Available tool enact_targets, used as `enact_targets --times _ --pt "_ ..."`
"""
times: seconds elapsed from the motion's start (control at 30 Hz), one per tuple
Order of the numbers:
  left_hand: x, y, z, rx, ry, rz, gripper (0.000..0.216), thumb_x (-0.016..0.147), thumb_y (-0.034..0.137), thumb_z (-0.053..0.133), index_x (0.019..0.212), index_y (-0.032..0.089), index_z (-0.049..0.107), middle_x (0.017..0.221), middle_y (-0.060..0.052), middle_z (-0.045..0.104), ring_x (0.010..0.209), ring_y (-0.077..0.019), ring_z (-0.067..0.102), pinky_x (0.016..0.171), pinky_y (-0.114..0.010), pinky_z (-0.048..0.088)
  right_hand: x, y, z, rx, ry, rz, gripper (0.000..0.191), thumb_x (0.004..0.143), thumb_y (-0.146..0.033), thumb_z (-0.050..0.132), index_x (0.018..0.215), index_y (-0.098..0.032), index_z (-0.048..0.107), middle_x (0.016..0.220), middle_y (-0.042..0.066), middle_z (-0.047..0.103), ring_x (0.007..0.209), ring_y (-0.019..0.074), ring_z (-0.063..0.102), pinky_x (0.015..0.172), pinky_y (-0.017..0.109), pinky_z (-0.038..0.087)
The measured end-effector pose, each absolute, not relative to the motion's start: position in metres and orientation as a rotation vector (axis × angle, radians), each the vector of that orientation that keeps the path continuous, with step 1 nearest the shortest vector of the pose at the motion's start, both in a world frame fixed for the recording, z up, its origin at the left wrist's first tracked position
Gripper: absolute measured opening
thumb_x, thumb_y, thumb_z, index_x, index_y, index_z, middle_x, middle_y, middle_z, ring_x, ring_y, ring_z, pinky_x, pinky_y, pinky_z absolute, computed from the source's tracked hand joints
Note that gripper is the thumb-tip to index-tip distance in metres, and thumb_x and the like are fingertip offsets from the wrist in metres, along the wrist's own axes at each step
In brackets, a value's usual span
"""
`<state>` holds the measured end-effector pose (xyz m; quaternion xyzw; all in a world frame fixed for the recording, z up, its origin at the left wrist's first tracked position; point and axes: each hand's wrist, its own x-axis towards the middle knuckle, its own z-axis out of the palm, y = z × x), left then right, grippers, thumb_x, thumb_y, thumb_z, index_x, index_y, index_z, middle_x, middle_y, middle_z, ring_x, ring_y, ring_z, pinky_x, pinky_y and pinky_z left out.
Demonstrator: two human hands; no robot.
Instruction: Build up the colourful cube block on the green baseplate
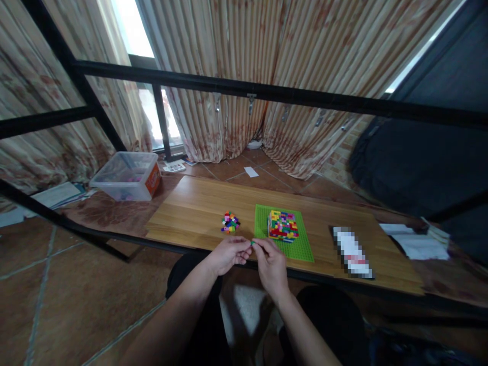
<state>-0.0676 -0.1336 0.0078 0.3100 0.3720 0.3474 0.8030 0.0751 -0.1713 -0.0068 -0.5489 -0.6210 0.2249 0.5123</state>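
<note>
Between the fingertips of both hands is a small green toy brick (252,243), held above the table's front edge. My left hand (231,252) pinches it from the left, and my right hand (272,262) meets it from the right with thumb and forefinger. Most of the brick is covered by the fingers. Just beyond my right hand, a block built of many-coloured bricks (282,226) stands on a green studded baseplate (305,244). A small pile of loose coloured bricks (230,222) lies on the wood beyond my left hand.
The low wooden table (202,201) carries a blurred-out flat object (353,252) at right. A clear plastic box (127,178) with an orange label stands at the back left. Papers (415,241) lie at the far right. A black metal bar (236,87) crosses before the curtains.
</note>
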Motion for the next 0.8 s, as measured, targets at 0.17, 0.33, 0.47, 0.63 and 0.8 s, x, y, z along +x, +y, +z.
enact_targets --times 0.17,0.33,0.47,0.63,0.8 --pt "-0.06 -0.135 0.003 0.487 0.806 0.753 0.015 0.071 0.016 0.076 0.071 0.01 0.062 0.061 0.0 0.06 0.049 -0.005 0.053 0.05 -0.018 0.045 0.068 -0.175 -0.014 -1.345 -1.541 0.274 0.026 0.095 -0.024 0.044 0.099 -0.019 0.069 0.095 0.01 0.067 0.09 0.0196 0.064 0.084 0.035 0.053" --pt "-0.059 -0.134 0.004 0.467 0.848 0.822 0.013 0.074 0.015 0.073 0.072 0.01 0.062 0.062 0.0 0.06 0.049 -0.0052 0.054 0.05 -0.018 0.047 0.078 -0.174 -0.01 -1.38 -1.523 0.197 0.026 0.095 -0.026 0.045 0.1 -0.019 0.069 0.096 0.01 0.068 0.091 0.02 0.064 0.085 0.037 0.052" --pt "-0.063 -0.129 0.006 0.468 0.951 0.895 0.011 0.076 0.016 0.072 0.074 0.011 0.063 0.062 0.0 0.061 0.049 -0.0049 0.054 0.049 -0.017 0.046 0.117 -0.169 0.003 -1.452 -1.443 0.133 0.026 0.094 -0.033 0.047 0.098 -0.02 0.07 0.097 0.009 0.068 0.094 0.0213 0.063 0.088 0.039 0.051" --pt "-0.066 -0.127 0.007 0.515 1.02 0.888 0.013 0.074 0.018 0.074 0.073 0.011 0.063 0.062 0.0 0.062 0.049 -0.0045 0.054 0.049 -0.016 0.044 0.168 -0.157 0.012 -1.616 -1.534 0.049 0.033 0.092 -0.04 0.048 0.094 -0.019 0.073 0.096 0.011 0.066 0.09 0.0229 0.062 0.082 0.038 0.05" --pt "-0.065 -0.127 0.008 0.524 1.063 0.883 0.012 0.075 0.018 0.073 0.075 0.013 0.062 0.062 0.0 0.063 0.049 -0.0047 0.055 0.049 -0.016 0.043 0.183 -0.146 0.011 -1.679 -1.645 0.044 0.034 0.09 -0.041 0.048 0.091 -0.019 0.074 0.096 0.011 0.066 0.093 0.0241 0.06 0.084 0.039 0.047"
